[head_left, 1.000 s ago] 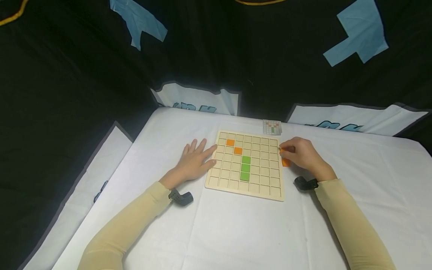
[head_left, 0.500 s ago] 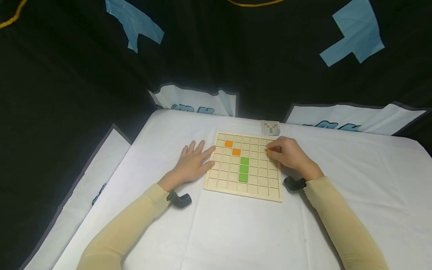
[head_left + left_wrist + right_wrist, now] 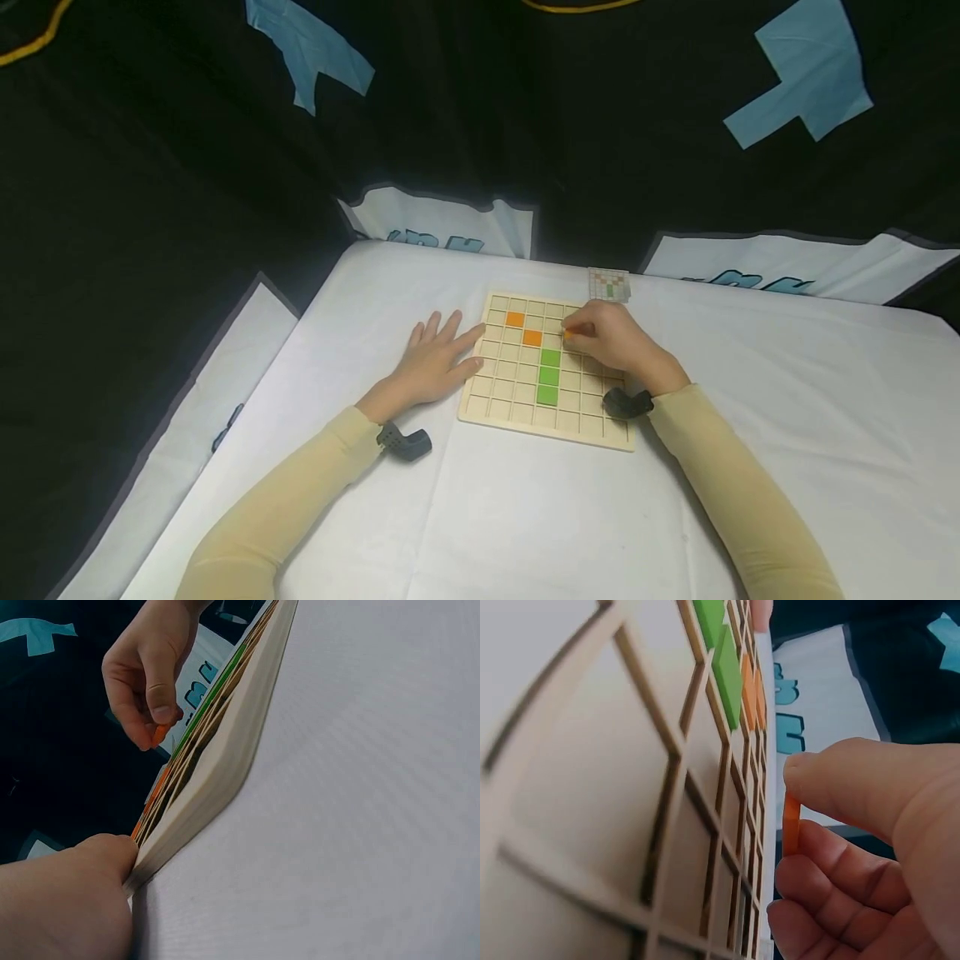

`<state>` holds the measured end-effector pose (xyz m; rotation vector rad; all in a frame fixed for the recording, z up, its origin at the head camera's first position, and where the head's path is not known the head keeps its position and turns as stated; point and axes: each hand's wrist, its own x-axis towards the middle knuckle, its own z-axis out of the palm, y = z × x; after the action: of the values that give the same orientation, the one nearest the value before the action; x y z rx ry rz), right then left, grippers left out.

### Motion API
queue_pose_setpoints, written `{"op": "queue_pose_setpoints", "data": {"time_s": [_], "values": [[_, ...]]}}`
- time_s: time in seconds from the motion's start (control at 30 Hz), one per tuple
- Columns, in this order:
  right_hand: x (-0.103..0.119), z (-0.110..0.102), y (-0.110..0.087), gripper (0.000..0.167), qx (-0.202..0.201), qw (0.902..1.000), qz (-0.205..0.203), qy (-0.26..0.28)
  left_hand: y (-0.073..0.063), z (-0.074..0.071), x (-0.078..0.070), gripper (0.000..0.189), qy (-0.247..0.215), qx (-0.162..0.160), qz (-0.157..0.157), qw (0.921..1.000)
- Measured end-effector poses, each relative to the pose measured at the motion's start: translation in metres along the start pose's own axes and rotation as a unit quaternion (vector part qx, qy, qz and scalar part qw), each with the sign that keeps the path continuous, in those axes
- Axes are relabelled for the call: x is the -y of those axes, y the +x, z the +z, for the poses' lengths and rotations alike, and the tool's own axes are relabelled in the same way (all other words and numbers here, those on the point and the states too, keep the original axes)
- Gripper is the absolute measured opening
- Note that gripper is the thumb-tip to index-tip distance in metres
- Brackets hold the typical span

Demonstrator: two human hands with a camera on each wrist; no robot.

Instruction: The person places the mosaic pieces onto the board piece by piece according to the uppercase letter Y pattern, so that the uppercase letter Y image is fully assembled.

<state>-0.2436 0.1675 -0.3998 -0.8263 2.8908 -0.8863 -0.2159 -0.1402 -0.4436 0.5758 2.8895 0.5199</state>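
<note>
A wooden grid board (image 3: 506,410) lies on the white-covered table, with two orange tiles (image 3: 515,319) stepping diagonally and a column of green tiles (image 3: 549,376) in its cells. My right hand (image 3: 618,337) is over the board's far right part and pinches an orange tile (image 3: 791,825) between thumb and fingers, seen edge-on in the right wrist view. At the board's left edge rests my left hand (image 3: 427,367), fingers spread, with thumb and index finger touching the rim. The right hand hides several cells under it.
Behind the board lies a small card (image 3: 609,285) printed with a coloured grid pattern. Black curtains (image 3: 600,133) with blue tape hang beyond the table's far edge. Each wrist wears a dark camera mount (image 3: 628,403).
My right hand has moved left from beside the board's right edge to above its cells, carrying the orange tile. The left hand stays at the board's left edge.
</note>
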Motion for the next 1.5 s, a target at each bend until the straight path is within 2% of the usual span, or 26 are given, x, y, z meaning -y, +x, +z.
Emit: {"op": "queue_pose_setpoints", "data": {"time_s": [0.63, 1.5], "values": [[-0.0002, 0.0078, -0.0012, 0.022, 0.022, 0.9994, 0.026, -0.002, -0.0008, 0.0007, -0.0012, 0.064, -0.001, 0.000, 0.005, 1.0000], [-0.0013, 0.0082, -0.0006, 0.025, 0.023, 0.9994, 0.022, -0.013, -0.0018, -0.0029, -0.0024, 0.063, 0.000, 0.001, 0.001, 1.0000]]}}
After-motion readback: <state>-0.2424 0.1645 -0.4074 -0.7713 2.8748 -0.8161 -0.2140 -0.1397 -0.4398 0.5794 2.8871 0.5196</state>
